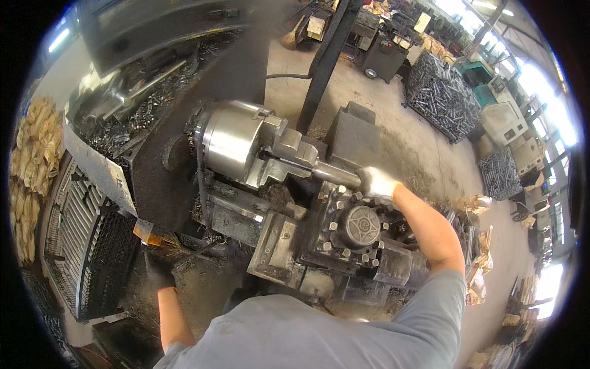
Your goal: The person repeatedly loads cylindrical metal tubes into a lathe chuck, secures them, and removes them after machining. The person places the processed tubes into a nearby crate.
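My right hand [379, 183], in a white glove, is closed around the free end of a metal bar [339, 175]. The bar's other end meets the jaws [295, 146] of a lathe chuck [234, 140]. Just below that hand stands a square tool post [362, 226] ringed by bolts. My left hand [159, 273], in a dark glove, is low at the left beside a yellow-orange block [148, 233] and a thin dark rod [198, 254]; its fingers are blurred, so I cannot tell whether it holds anything.
A slatted metal rack [69, 230] stands at the left, near stacked sacks [39, 147]. Metal chips and a long-handled tool [156, 83] lie on the lathe's headstock side. A dark post [327, 60] rises behind the chuck. Bins of metal parts [442, 97] stand farther off.
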The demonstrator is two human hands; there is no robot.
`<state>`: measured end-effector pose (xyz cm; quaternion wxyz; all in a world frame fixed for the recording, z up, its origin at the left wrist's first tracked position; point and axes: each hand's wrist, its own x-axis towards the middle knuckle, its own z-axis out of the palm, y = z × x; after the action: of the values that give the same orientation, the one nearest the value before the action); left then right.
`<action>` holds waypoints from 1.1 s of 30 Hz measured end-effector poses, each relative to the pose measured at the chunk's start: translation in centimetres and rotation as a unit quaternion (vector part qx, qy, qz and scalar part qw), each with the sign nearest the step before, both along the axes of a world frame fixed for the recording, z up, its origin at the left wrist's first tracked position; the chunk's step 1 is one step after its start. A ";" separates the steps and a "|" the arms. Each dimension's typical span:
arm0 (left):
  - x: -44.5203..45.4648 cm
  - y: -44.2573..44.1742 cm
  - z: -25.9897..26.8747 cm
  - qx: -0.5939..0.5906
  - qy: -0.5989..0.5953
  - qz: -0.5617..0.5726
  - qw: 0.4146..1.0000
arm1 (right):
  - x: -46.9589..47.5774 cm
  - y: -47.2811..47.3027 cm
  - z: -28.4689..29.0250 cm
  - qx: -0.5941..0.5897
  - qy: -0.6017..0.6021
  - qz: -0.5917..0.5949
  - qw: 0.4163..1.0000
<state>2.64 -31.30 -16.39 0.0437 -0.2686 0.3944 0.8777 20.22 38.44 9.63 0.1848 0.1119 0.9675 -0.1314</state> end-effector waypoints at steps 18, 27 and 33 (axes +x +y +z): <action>-2.5 -1.5 3.8 -0.476 0.136 -0.143 0.857 | -6.6 -11.1 5.3 -0.062 0.199 -0.116 0.971; -1.0 14.5 27.2 -0.663 0.575 0.058 0.475 | 8.7 -28.2 7.0 -0.318 0.374 0.071 0.868; -13.0 32.9 39.2 -0.737 0.501 -0.093 0.445 | 9.9 -29.7 2.3 -0.340 0.287 -0.047 0.895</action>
<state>-10.35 1.57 22.76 -0.2945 0.3243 0.8690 0.2302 30.17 8.72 11.95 -0.0805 0.0454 0.8686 -0.4869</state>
